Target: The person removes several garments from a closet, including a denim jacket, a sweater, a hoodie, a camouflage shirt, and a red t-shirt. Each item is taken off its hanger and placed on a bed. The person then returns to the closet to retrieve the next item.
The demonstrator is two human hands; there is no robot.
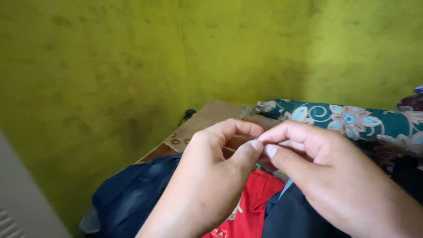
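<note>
right now your left hand and right hand meet fingertip to fingertip in front of you, thumbs and forefingers pressed together as if pinching something very fine. whatever sits between them is too small to make out, so you can't tell its long axis; it lies right at the junction, equally near both hands. beneath them a red cloth and dark denim are piled, with a floral teal bolster off to your right, against the green wall.
</note>
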